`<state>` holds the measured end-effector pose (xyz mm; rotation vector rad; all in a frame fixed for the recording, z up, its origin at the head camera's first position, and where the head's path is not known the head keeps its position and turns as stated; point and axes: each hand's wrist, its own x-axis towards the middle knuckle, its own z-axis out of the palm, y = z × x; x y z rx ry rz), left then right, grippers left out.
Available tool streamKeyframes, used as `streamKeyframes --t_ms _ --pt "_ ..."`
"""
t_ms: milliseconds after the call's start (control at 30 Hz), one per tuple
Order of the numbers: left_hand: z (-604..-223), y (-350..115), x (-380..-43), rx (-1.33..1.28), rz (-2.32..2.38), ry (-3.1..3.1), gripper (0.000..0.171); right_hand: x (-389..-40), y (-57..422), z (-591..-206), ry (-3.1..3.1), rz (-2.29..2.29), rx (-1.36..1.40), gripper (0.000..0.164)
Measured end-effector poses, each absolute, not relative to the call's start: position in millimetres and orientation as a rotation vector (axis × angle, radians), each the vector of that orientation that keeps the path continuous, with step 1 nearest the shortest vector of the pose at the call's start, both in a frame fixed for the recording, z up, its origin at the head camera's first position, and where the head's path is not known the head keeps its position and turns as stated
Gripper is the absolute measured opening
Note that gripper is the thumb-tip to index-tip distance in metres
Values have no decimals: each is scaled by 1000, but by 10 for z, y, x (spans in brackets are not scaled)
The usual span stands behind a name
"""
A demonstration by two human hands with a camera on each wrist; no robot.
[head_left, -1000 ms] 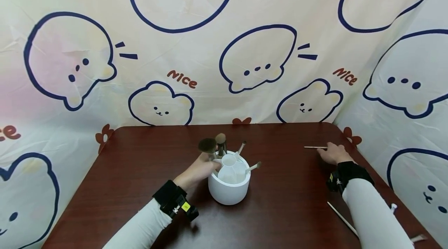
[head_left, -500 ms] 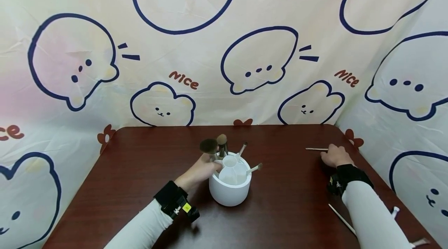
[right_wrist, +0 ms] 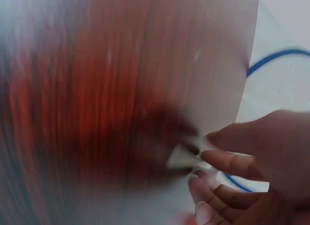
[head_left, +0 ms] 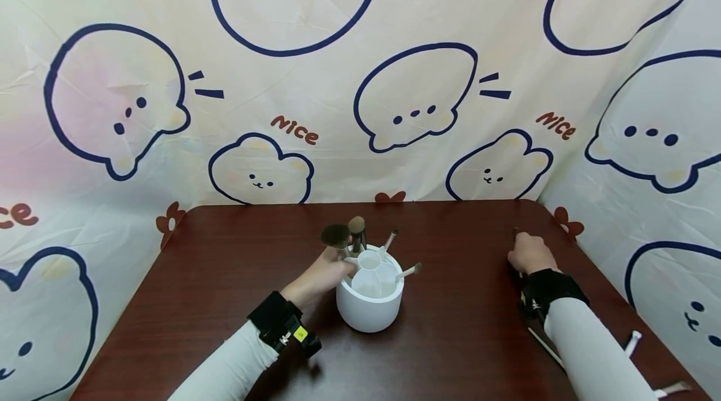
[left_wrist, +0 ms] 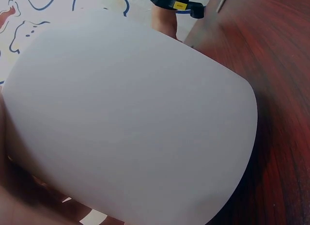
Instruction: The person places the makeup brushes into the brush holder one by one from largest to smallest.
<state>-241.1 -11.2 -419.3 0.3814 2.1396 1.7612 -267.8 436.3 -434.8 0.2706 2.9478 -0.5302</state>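
Note:
In the head view a white round brush holder (head_left: 368, 310) stands on the table with several makeup brushes (head_left: 336, 236) in it. My left hand (head_left: 318, 279) grips its left side, thumb over the rim; the holder's smooth wall (left_wrist: 135, 113) fills most of the left wrist view. Near the table's far right corner, my right hand (head_left: 531, 253) pinches a thin makeup brush, only whose small dark tip (head_left: 516, 231) shows above the fingers. The right wrist view is blurred, with the thumb and fingers (right_wrist: 232, 162) drawn together around something pale.
To the right, a slim pale stick (head_left: 545, 348) lies on the dark wooden table (head_left: 450, 326), partly under my right forearm. Two more white-handled items, a short piece (head_left: 633, 343) and a brush (head_left: 673, 388), lie nearer the right edge. A patterned cloth (head_left: 338, 94) hangs behind.
My right hand has shifted slightly left, and the thin brush that pointed left from its fingers has turned, leaving only a dark tip in sight. The left hand has kept its grip.

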Motion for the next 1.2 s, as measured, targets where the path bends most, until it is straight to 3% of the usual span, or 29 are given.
streamKeyframes --t_ms 167,300,467,667,833,1000,1200 --pt "-4194 -113 -2412 381 1766 2132 75 -2681 4167 -4320 2966 -502 231 5" --pt "-4206 -113 -2412 370 1757 2144 74 -2670 3999 -4260 2972 -523 151 6" --pt "-4217 -117 -2413 350 1749 2147 75 -2599 3628 -3982 3071 -712 -10 28" --pt "-4205 -119 -2420 341 1755 2144 74 -2469 3131 -3549 3189 -958 -373 11" --pt "-4202 -125 -2421 346 1743 2148 72 -2322 2838 -3339 3065 -1261 -555 17" --pt "-4187 -125 -2410 336 1741 2148 73 -2189 2633 -3268 2779 -1557 -736 9" --pt "-4194 -126 -2410 347 1755 2142 74 -2201 2547 -3467 2624 -1572 -781 14"
